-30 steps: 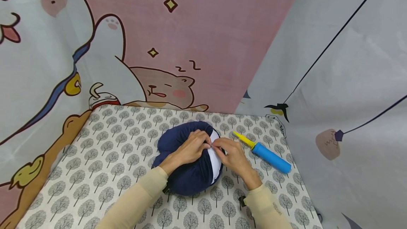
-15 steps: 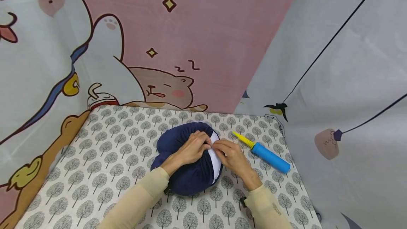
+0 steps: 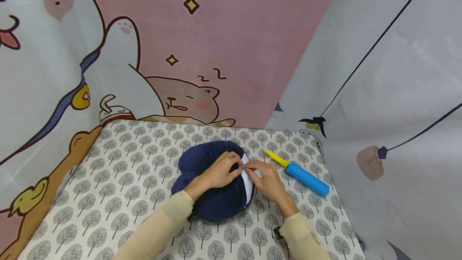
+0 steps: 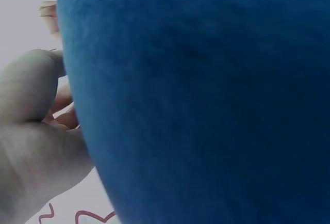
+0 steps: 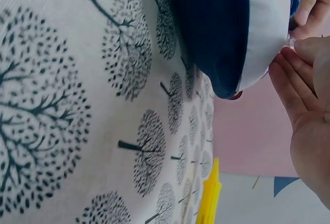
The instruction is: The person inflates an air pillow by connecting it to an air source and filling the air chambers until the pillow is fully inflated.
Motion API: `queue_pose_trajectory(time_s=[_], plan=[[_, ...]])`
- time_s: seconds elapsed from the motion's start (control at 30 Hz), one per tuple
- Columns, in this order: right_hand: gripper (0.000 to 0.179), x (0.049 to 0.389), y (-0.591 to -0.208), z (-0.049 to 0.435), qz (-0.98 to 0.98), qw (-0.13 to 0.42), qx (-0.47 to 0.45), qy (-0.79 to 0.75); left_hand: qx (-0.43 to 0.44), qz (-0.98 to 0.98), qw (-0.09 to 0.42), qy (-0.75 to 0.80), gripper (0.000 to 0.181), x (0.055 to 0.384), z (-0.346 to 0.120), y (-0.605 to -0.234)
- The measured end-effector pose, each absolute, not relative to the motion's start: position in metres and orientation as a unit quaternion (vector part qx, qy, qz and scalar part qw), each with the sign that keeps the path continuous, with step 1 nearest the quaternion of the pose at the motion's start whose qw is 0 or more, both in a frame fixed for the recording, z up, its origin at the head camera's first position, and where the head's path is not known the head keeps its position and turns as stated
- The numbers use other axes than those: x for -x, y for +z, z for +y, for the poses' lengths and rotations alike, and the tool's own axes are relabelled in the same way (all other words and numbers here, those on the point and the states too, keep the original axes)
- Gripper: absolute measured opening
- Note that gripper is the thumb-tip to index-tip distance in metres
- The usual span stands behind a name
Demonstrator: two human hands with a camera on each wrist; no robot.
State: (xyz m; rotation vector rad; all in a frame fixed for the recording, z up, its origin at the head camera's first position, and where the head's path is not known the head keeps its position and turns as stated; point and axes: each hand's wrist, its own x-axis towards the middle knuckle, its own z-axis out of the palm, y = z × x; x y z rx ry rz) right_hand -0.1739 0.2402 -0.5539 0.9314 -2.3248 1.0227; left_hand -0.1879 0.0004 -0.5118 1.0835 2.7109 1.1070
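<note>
A navy plush neck pillow (image 3: 216, 208) lies on the table, with a white inner section (image 3: 247, 191) exposed along its right side. My left hand (image 3: 221, 171) reaches across the pillow, its thumb and fingers pinching at the white section beside a small clear air valve (image 5: 292, 42). From the right, my right hand (image 3: 268, 177) pinches that valve between thumb and forefinger. Both hands' fingertips meet there. In the left wrist view the pillow (image 4: 196, 100) covers most of the frame and hides the left fingertips.
A blue hand pump (image 3: 308, 178) with a yellow nozzle (image 3: 276, 158) lies right of the pillow. Tree-patterned cloth (image 3: 122, 196) covers the table. Printed cartoon curtains (image 3: 245, 51) rise at the back and sides.
The pillow's white side has shifted slightly right and down, along with both hands. The small valve shows more plainly between the fingertips. The pump stays on the table.
</note>
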Motion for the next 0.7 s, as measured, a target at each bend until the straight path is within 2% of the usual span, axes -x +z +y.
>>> queue_pose_trajectory(time_s=[0.33,0.7], plan=[[0.017,0.168,-0.560,0.251,-0.862,0.201,-0.288,0.364,-0.340,0.874,0.037,0.344,0.043,0.173,-0.027,-0.508],[0.010,0.154,-0.553,0.245,-0.880,0.190,-0.238,0.364,-0.352,0.882,0.030,0.312,0.058,0.139,-0.062,-0.514]])
